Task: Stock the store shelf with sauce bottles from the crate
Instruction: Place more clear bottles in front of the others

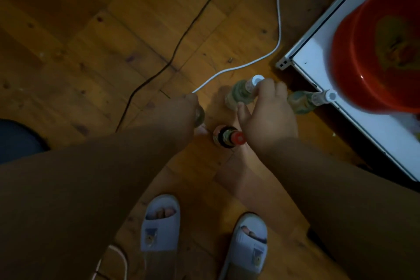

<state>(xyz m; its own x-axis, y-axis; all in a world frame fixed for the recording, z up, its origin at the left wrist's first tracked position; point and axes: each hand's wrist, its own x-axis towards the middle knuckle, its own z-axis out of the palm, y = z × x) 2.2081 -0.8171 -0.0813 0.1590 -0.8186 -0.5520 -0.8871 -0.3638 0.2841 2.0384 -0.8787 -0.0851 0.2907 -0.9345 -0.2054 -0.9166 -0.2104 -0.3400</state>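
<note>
Your right hand (268, 118) grips the clear bottle (241, 95) beside the red-capped one (228, 137); left hand's (181, 116) grasp unclear. Lift next to the shelf (354, 107).

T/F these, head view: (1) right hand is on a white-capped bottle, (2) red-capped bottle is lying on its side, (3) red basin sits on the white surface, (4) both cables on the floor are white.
1. True: the right hand holds the white-capped bottle near its neck.
2. False: the red-capped bottle stands upright on the floor.
3. True: the red basin sits on the white surface.
4. False: one cable is white, the other black.
</note>
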